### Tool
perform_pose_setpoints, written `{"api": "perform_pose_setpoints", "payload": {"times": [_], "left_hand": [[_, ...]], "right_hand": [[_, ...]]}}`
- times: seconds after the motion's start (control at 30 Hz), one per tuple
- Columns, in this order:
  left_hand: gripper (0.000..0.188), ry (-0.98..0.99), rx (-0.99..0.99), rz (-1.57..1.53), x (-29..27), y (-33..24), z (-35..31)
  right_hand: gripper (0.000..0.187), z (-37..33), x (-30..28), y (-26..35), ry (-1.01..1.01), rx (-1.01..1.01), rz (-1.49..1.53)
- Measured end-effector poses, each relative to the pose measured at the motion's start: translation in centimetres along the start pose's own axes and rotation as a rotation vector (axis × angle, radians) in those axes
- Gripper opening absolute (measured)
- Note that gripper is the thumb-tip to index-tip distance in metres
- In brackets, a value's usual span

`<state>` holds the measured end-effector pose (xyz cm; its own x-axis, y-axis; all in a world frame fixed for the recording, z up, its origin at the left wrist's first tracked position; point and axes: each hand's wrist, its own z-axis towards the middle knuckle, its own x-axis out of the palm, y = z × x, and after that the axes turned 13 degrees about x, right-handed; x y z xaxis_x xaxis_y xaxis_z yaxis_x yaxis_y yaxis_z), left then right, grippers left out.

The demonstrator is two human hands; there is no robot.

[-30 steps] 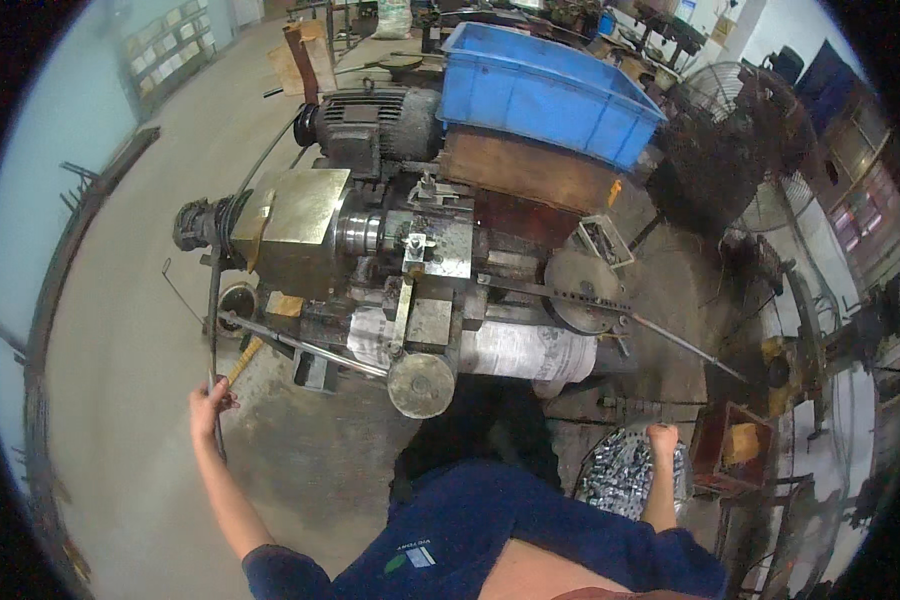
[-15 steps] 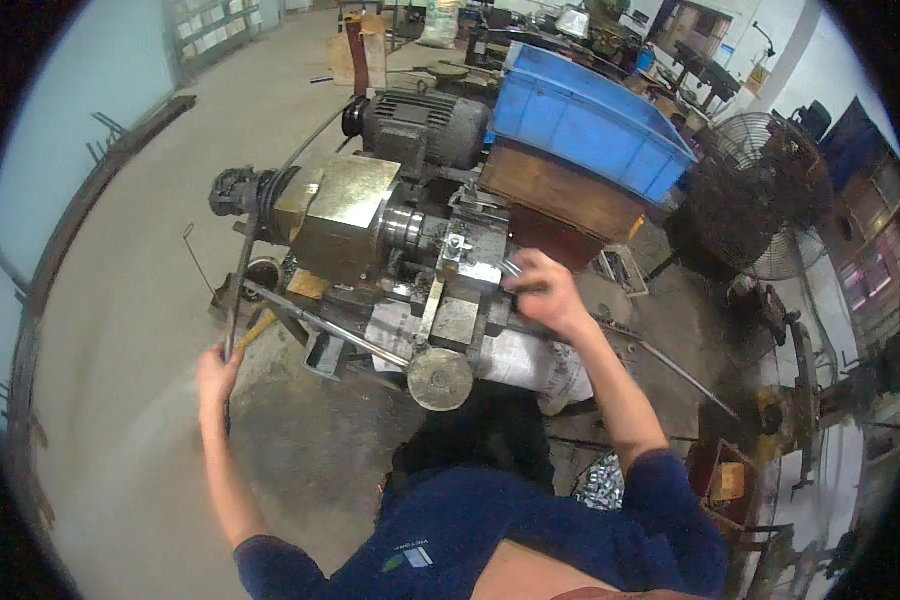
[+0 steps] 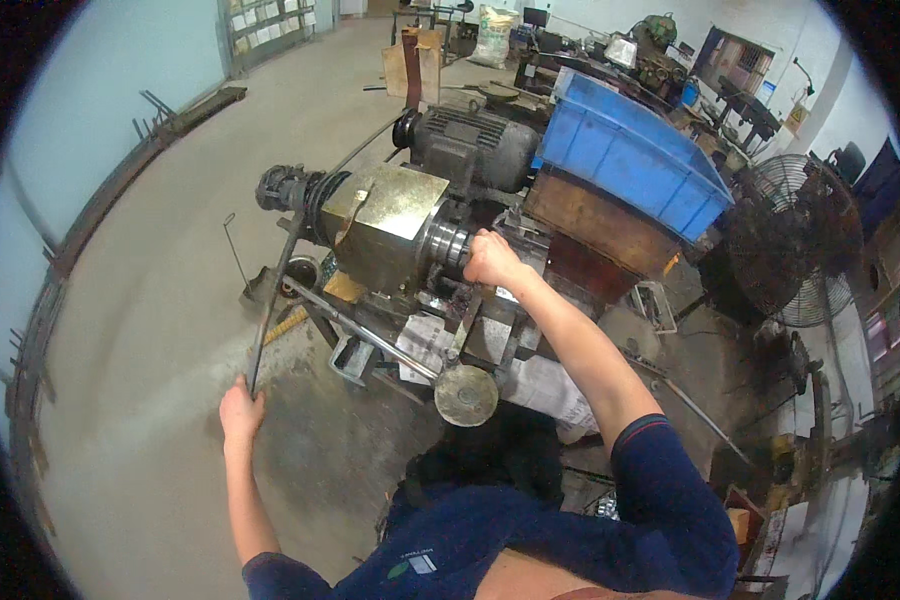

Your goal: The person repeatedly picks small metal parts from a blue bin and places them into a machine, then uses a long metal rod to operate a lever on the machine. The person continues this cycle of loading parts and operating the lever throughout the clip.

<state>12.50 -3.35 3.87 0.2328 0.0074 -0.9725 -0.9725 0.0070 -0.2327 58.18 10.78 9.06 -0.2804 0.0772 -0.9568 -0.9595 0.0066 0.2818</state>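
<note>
A small bench lathe stands before me, its boxy headstock [image 3: 388,215] topped by a shiny brass-coloured plate. My left hand [image 3: 241,412] is closed round the lower end of a long metal lever [image 3: 273,308], which slants up to the pulley end of the headstock. My right hand [image 3: 492,260] is at the steel spindle nose [image 3: 447,244], fingers curled in at its front. Whatever those fingers hold is hidden behind the hand. Under my right forearm lies part of the tool slide. A round metal disc [image 3: 467,396] sits at the near end of the slide.
Behind the lathe is a dark ribbed motor [image 3: 478,146]. A blue plastic crate [image 3: 630,150] rests on a wooden box [image 3: 600,218] at the back right. Farther right stands a large caged fan [image 3: 785,240]. A bright steel bar [image 3: 360,328] slopes below the headstock.
My right hand has moved left from the tool slide to the spindle nose. My left hand keeps its grip on the lever. The whole view has shifted slightly.
</note>
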Motion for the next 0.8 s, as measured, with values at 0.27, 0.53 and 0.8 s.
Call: {"api": "perform_pose_setpoints", "payload": {"times": [0.27,0.53,0.8], "left_hand": [[0.029,-0.061,0.027,0.067,0.6,-0.2,0.8],[0.009,-0.043,0.001,0.484,-3.0,10.6,6.5],[0.008,-0.1,0.145,0.584,-2.2,13.2,10.8]], "right_hand": [[0.022,1.5,-0.8,0.7,0.006,0.13,0.3],[0.025,2.5,-0.9,0.1,0.003,0.15,0.39],[0.022,0.3,-3.7,-1.3,-0.036,0.187,0.404]]}}
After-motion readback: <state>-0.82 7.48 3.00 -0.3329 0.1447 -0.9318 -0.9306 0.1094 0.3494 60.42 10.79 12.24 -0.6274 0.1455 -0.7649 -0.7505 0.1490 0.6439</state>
